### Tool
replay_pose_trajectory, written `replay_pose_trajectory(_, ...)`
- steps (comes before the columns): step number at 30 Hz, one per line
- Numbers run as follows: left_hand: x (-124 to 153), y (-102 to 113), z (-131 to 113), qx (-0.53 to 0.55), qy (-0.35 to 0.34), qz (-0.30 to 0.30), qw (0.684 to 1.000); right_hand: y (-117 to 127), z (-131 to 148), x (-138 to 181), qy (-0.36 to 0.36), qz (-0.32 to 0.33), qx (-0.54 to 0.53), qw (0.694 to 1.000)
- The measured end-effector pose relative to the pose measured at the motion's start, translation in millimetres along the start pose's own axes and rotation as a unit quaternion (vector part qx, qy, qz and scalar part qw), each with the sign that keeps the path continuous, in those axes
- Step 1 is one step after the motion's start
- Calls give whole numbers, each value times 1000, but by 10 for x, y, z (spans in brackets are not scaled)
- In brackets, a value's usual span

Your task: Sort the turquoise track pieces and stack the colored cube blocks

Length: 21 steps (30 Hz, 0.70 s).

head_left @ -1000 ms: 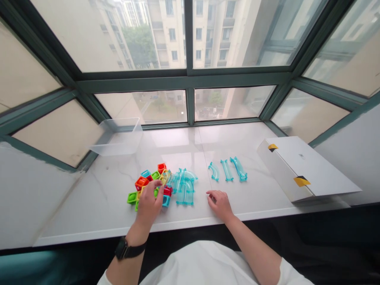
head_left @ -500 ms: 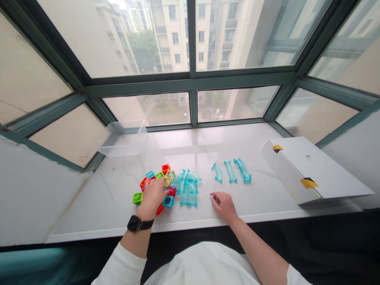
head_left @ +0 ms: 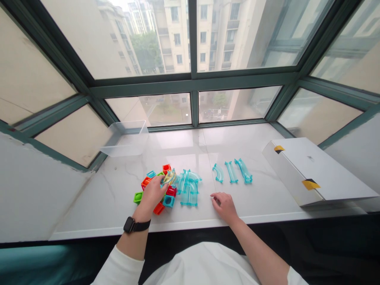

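My left hand [head_left: 152, 194], a dark watch on its wrist, reaches over a heap of coloured toy blocks. Its thumb and fingertips close on a see-through track piece [head_left: 170, 177], which looks yellowish above the heap; its exact shape is hard to make out. Around the hand lie a green block [head_left: 138, 197], a blue block [head_left: 169, 201] and several red ones, partly covered by the hand. Just right of the heap, clear blue track pieces [head_left: 189, 194] lie together. My right hand [head_left: 225, 206] rests on the sill, fingers loosely bent and apart, holding nothing.
A short curved track [head_left: 218, 173], a straight track [head_left: 231, 172] and a longer sloped track [head_left: 244, 171] lie apart in a row on the white sill [head_left: 118, 213]. A clear plastic bin [head_left: 127, 149] stands back left, a white box [head_left: 323, 170] at right. Windows enclose the sill.
My left hand has drawn slightly left, and the see-through piece at its fingertips has shifted and tilted, uncovering more of the red blocks. My right hand stays still.
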<state>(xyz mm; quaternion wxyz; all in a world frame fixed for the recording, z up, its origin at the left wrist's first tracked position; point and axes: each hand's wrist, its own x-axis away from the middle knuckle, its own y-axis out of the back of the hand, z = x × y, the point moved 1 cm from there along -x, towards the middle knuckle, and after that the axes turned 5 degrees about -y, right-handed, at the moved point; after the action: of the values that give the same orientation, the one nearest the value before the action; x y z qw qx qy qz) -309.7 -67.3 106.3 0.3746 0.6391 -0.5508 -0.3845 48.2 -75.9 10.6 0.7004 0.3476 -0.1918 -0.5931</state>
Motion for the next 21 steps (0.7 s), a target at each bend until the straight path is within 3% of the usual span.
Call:
replay_pose_trajectory(6, 14, 75, -63, 49, 0, -88, 995, -5, -12, -2, 6, -1, 3, 1000)
replay_pose_trajectory(15, 301, 370, -517, 98, -65, -232, 966, -13, -25, 3, -2, 1, -1, 1000)
replay_pose_trajectory(21, 418, 349, -767, 155, -91, -233, 956, 138, 120, -82, -66, 2, -152, 986)
